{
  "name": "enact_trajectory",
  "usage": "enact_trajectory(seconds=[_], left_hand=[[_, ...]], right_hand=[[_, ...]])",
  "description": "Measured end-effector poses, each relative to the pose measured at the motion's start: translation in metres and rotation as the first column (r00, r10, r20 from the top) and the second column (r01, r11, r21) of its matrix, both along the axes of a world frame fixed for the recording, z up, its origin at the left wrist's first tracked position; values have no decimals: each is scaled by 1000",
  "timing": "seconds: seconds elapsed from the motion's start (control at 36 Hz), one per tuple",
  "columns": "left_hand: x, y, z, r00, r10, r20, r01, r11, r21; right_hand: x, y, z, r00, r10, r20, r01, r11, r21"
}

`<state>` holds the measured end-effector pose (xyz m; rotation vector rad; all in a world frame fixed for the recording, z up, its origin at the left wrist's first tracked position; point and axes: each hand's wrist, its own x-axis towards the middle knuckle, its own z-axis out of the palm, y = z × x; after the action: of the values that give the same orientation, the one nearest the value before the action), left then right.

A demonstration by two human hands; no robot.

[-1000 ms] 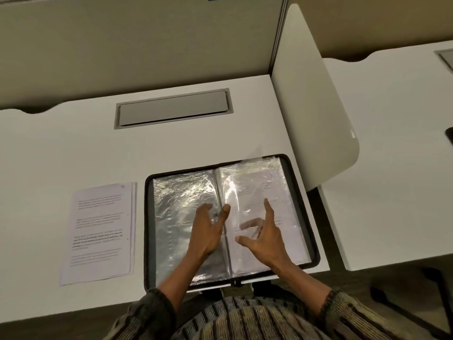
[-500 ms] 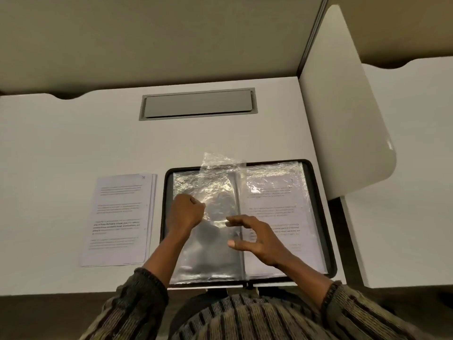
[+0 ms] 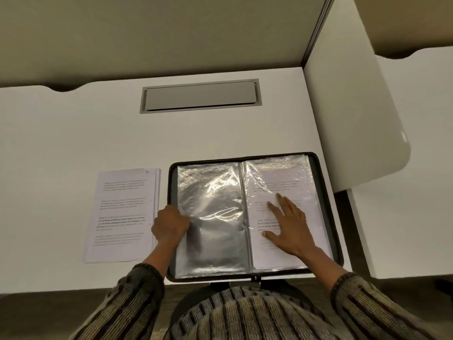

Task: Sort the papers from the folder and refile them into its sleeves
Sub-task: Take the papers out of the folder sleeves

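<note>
Beside folder (image 3: 328, 192) edge, papers (image 3: 122, 214), bare desk (image 3: 73, 133).

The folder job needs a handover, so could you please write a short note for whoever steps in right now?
Left hand: closed on the outer edge of the empty left sleeve.
Right hand: open, flat on the right sleeve, which holds a printed page.
Folder lies open on the desk; paper stack sits beside it.
Done: one visible page filed.
Left: file the stack.
</note>
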<state>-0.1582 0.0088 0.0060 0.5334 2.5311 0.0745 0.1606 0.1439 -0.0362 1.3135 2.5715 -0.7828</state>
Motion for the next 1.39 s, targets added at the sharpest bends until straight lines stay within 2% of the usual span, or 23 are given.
enact_trajectory(seconds=[0.14,0.25,0.36,0.53,0.64,0.75,0.92,1.11,1.28,1.39], left_hand=[[12,7,-6,978,-168,-120,169,986,-3],[30,14,-20,891,-381,-246,402,915,40],[69,31,-12,833,-531,-157,551,823,138],[125,60,-13,663,-748,-32,733,638,236],[146,70,-23,536,-844,-20,830,522,199],[157,71,-29,489,-872,-1,863,484,148],[165,70,-27,507,-862,-19,857,501,122],[172,73,-24,558,-830,9,820,553,147],[173,88,-18,681,-727,90,698,682,219],[164,108,-14,809,-578,106,511,782,357]], right_hand=[[0,9,3,996,-87,5,87,996,-10],[0,19,4,982,-189,6,189,981,-39],[5,38,3,967,-256,14,256,966,-21],[9,76,6,951,-310,-5,310,950,-33],[8,100,8,931,-363,-35,361,931,-44],[4,117,11,892,-444,-88,439,896,-68],[4,137,4,834,-529,-155,518,848,-107],[5,156,4,763,-571,-304,593,805,-24],[3,156,8,773,-504,-386,567,822,61],[10,146,12,750,-442,-493,519,854,25]])
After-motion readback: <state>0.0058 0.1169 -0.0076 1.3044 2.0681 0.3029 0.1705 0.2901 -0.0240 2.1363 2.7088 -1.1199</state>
